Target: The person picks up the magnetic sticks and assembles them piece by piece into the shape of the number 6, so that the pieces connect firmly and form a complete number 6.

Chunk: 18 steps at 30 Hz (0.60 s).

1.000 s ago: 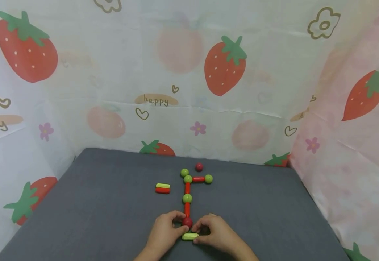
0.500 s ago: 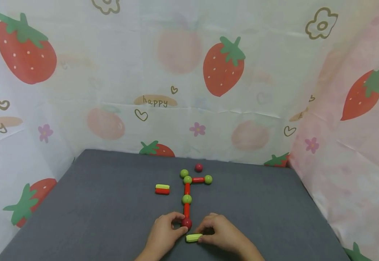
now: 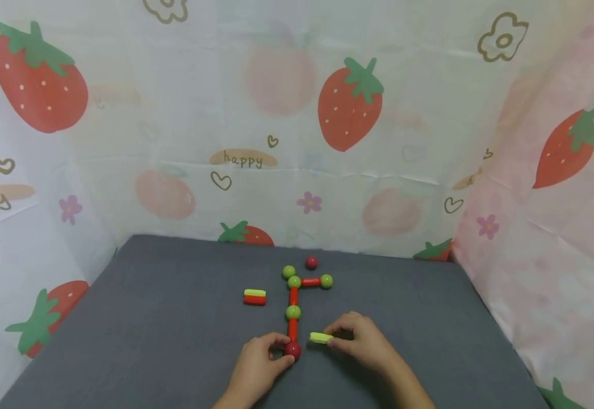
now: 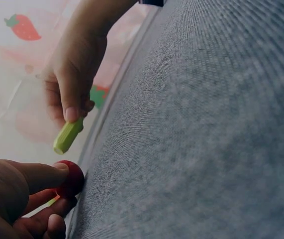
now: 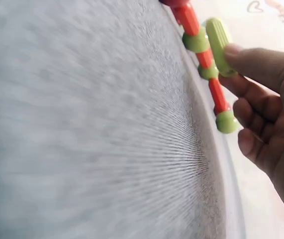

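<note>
My left hand (image 3: 257, 362) pinches a red ball (image 3: 293, 350) between thumb and fingertips at the near end of a chain of rods and balls. From that ball a red rod (image 3: 293, 329) runs away to a green ball (image 3: 293, 312). Beyond it a second red rod leads to another green ball, where a third red rod (image 3: 310, 282) turns right to one more green ball (image 3: 326, 281). My right hand (image 3: 360, 342) pinches a yellow-green rod (image 3: 320, 338) by one end, right of the chain and apart from it. The same rod (image 5: 219, 45) appears in the right wrist view.
Left of the chain lie a yellow rod (image 3: 254, 293) and a red rod (image 3: 254, 301) side by side. At the far end are a loose red ball (image 3: 312, 262) and a green ball (image 3: 289, 272) close to the chain. A printed cloth (image 3: 189, 113) stands behind the grey table (image 3: 174, 318).
My right hand has carried the yellow-green rod from in front of the red ball to the right and farther from me. My left hand stays at the red ball.
</note>
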Tool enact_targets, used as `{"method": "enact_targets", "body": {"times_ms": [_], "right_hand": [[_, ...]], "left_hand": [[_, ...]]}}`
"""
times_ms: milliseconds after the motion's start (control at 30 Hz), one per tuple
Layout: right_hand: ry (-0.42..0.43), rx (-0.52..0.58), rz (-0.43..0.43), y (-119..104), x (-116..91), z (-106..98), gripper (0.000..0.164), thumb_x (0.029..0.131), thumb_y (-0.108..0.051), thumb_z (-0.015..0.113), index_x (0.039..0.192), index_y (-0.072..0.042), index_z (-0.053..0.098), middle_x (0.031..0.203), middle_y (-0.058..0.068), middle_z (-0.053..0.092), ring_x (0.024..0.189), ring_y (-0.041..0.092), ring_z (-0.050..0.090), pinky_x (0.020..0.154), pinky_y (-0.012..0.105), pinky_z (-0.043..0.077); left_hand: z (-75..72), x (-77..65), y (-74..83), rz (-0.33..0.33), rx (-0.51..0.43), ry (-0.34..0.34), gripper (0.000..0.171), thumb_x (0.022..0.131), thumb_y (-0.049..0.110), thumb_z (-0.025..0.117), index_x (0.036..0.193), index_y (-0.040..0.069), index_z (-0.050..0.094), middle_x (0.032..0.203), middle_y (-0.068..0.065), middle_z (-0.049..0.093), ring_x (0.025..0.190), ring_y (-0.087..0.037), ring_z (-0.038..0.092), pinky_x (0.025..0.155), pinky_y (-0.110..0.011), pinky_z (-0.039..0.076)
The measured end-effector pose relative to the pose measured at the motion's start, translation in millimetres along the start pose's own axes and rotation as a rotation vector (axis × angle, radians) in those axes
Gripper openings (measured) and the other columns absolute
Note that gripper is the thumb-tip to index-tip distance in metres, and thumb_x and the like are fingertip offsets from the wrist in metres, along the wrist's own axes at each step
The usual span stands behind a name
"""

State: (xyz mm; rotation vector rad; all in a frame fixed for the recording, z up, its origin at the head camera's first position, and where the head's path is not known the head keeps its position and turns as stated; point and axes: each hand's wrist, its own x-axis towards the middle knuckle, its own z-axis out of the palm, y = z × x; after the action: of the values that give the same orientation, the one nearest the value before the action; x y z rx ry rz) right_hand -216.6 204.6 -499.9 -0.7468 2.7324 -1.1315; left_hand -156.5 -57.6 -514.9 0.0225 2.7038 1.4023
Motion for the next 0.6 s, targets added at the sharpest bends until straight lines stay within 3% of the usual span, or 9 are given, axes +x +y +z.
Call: {"method": "enact_targets", "body": {"times_ms": [267, 600], "right_hand": [[0.095, -0.074, 0.040, 4, 29, -1, 0.014, 0.087, -0.023, 0.083, 0.101, -0.027, 0.081, 0.096, -0.014, 0.072, 0.091, 0.011, 0.059, 0.082, 0.034, 0.049], [0.100, -0.140, 0.036, 8, 53, 6, 0.013, 0.089, -0.022, 0.081, 0.102, -0.023, 0.082, 0.097, -0.009, 0.072, 0.098, 0.016, 0.063, 0.089, 0.044, 0.051]], "left_hand": [[-1.6, 1.0, -0.5, -0.002, 0.005, -0.008, 0.031, 0.082, 0.029, 0.087, 0.109, 0.020, 0.076, 0.100, 0.009, 0.071, 0.078, -0.014, 0.051, 0.068, -0.031, 0.042], [-1.8, 1.9, -4.3, 0.019, 0.010, -0.025, 0.031, 0.083, 0.032, 0.086, 0.110, 0.021, 0.076, 0.100, 0.010, 0.071, 0.077, -0.013, 0.051, 0.068, -0.030, 0.041]]}}
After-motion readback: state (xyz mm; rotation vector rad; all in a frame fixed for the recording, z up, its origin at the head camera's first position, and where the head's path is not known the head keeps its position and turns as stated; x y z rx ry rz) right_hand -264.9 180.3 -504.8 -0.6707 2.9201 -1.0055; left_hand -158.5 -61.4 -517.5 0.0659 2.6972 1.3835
